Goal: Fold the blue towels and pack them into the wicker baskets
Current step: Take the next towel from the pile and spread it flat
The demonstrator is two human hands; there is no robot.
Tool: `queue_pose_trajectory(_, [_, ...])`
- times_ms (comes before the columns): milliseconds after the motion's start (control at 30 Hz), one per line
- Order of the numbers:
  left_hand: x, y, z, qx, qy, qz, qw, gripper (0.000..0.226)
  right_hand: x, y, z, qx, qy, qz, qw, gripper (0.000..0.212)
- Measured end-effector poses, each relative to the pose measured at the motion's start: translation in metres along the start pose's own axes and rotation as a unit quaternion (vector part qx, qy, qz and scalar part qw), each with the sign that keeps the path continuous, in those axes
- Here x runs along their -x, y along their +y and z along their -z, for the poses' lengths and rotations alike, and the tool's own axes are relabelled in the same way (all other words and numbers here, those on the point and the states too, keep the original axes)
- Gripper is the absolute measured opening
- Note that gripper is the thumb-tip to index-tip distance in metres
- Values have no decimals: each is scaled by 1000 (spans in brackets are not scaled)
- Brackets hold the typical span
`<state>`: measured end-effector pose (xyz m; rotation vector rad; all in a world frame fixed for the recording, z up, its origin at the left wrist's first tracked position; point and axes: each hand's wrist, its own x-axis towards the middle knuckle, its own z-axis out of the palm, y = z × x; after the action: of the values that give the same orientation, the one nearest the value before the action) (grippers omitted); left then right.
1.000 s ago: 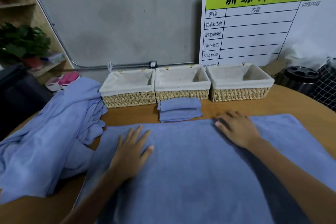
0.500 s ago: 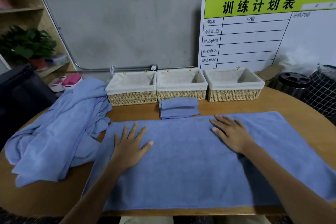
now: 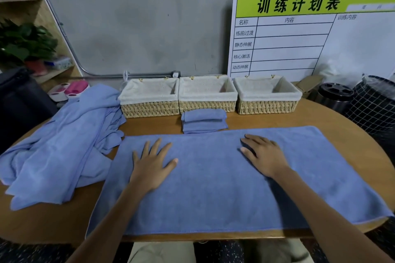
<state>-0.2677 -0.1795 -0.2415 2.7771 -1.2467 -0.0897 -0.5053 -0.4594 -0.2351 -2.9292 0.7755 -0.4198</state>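
Our hands flatten a blue towel (image 3: pixel 213 188) on the bench (image 3: pixel 277 119).
Left hand (image 3: pixel 152 165) and right hand (image 3: pixel 264 156) lie palm-down, fingers spread, gripping nothing.

One blue towel (image 3: pixel 213 181) lies spread flat, a folded towel (image 3: pixel 204 120) sits before the middle wicker basket (image 3: pixel 207 97), loose towels (image 3: pixel 57 145) heaped left, all three baskets empty.

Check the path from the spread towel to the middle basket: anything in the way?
Yes. A small stack of folded towels sits on the table between the spread towel and the middle basket, right in front of the basket's wall. Both hands, left hand and right hand, lie flat on the spread towel.
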Motion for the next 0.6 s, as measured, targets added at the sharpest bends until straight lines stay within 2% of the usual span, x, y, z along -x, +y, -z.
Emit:
queue_pose_trajectory(67, [-1,-1,-2,1,-6,4,1000,84,4,4,-2,-1,-83,-12,997,63])
queue_pose_trajectory(100, [1,-1,-1,13,10,8,1000,74,6,4,1,-11,-94,-11,995,64])
queue_pose_trajectory(133, [3,-2,1,36,49,9,998,65,9,5,4,-25,-65,-13,997,68])
queue_pose_trajectory(200, [9,-3,4,91,166,-27,982,51,17,8,11,-31,38,-38,998,75])
queue_pose_trajectory(233, [11,-4,3,99,215,-52,970,47,21,10,13,-18,55,-51,997,73])
queue_pose_trajectory(267, [13,-5,1,99,237,-70,964,44,26,14,16,-1,35,-57,998,72])
queue_pose_trajectory(333, [16,-4,3,86,224,-78,968,41,38,26,23,0,-34,-55,998,84])
queue_pose_trajectory(433, [15,-6,-1,58,217,-88,970,38,61,58,28,-12,-35,-96,995,109])
queue_pose_trajectory(600, [12,-6,-2,42,216,-92,971,38,75,78,36,-29,-122,-102,987,116])
